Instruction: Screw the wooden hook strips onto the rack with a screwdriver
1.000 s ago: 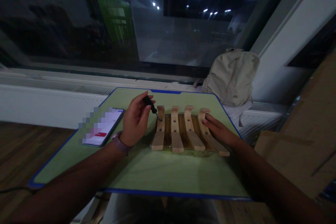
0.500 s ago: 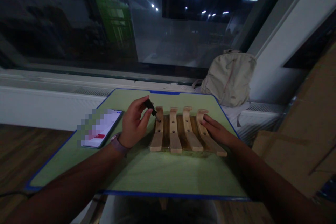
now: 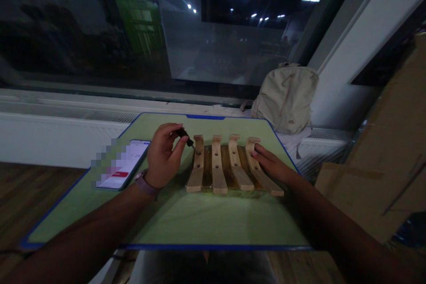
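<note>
My left hand point(image 3: 163, 155) pinches a small black-handled screwdriver point(image 3: 184, 136), its thin shaft angled down to the top of the leftmost of four pale wooden hooks point(image 3: 198, 164), near that hook's upper hole. The hooks are mounted side by side on a dark-stained wooden board point(image 3: 208, 168), forming a coat rack that lies flat. My right hand point(image 3: 271, 165) rests its fingertips on the rightmost hook point(image 3: 259, 173), holding nothing. A band circles my left wrist.
The rack lies on a green cutting mat with a blue border point(image 3: 213, 219). A phone point(image 3: 123, 164) lies left of my left hand. A beige backpack point(image 3: 284, 97) stands beyond the mat, cardboard point(image 3: 369, 186) stands at right, and a dark window point(image 3: 216, 40) runs behind.
My left fingers have shifted on the screwdriver handle, and its tilt has changed. The whole scene has drifted slightly left in view. My right hand stays on the rightmost hook.
</note>
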`<state>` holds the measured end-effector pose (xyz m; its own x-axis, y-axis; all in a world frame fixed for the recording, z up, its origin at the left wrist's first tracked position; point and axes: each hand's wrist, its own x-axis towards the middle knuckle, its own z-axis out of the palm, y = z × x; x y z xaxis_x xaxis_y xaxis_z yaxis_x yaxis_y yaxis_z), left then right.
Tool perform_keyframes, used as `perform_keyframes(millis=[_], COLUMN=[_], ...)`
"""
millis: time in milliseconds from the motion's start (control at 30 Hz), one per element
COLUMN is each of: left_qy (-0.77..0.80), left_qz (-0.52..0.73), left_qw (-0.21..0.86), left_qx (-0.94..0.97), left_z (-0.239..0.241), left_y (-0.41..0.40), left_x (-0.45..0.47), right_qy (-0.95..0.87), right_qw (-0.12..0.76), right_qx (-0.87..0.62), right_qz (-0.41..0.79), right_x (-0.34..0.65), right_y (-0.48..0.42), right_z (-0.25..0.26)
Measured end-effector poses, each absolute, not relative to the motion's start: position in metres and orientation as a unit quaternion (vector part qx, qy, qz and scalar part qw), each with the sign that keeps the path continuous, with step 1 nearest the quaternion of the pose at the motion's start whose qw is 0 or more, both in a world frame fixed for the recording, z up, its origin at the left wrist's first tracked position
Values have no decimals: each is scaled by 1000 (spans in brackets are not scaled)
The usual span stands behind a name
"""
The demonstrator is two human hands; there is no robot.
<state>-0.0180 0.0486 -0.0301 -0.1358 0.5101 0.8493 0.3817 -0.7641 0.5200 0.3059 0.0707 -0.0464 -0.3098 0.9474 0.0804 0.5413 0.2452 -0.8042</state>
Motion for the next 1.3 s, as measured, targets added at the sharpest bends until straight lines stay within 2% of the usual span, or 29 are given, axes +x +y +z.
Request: perform_keyframes(millis=[100, 233, 433, 500, 800, 1033, 1300], left_qy=[332, 330, 366, 377, 365, 376, 359], left_qz=[661, 651, 640, 635, 664, 661, 686], left_qw=[107, 102, -59, -75, 96, 39, 111], left_qx=[664, 676, 673, 670, 646, 648, 623], left_z=[-31, -32, -25, -24, -40, -33, -34], left_y=[46, 44, 42, 42, 47, 47, 49], left_x=[-14, -14, -20, -20, -18, -19, -14], right_qy=[-730, -728, -732, -730, -718, -722, -720], right_qw=[298, 302, 299, 291, 291, 296, 296], right_qx=[-505, -505, -501, -509, -530, -517, -516], right_qz=[351, 351, 351, 351, 345, 353, 359], right_x=[304, 302, 303, 303, 301, 300, 301], right_y=[70, 68, 69, 69, 70, 68, 70], right_z=[-44, -42, -43, -43, -42, -39, -42])
